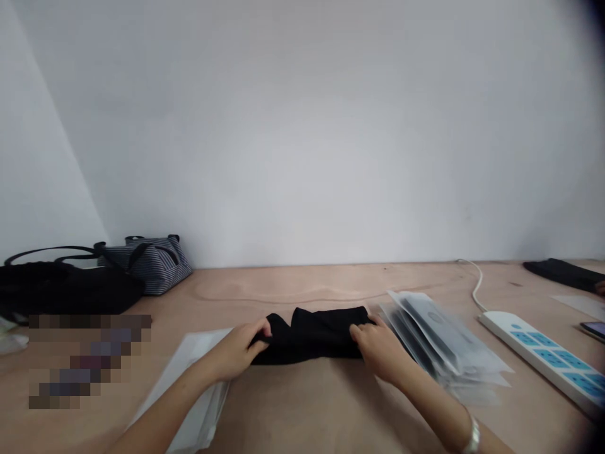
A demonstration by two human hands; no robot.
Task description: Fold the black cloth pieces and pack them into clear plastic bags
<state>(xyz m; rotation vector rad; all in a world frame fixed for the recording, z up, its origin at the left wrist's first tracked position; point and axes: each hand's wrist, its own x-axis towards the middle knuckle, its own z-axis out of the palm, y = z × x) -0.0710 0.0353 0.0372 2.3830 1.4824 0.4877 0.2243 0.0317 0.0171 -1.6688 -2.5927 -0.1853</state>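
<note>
A folded piece of black cloth [316,334] lies across the table in front of me, longer from side to side than it is deep. My left hand [243,347] pinches its left end between thumb and fingers. At the right end, my right hand [373,343] grips the cloth with curled fingers. Under my left forearm are flat, translucent plastic bags [189,378]. Just right of my right hand is a fanned stack of translucent bags [439,340] with dark contents. What kind of garment the cloth is, I cannot tell.
A white power strip [539,356] with blue sockets lies at the right, its cord running toward the wall. Striped bag [161,265] and black bag [70,287] sit back left. Far right are another black cloth [564,274], a phone [594,329] and part of another person's hand.
</note>
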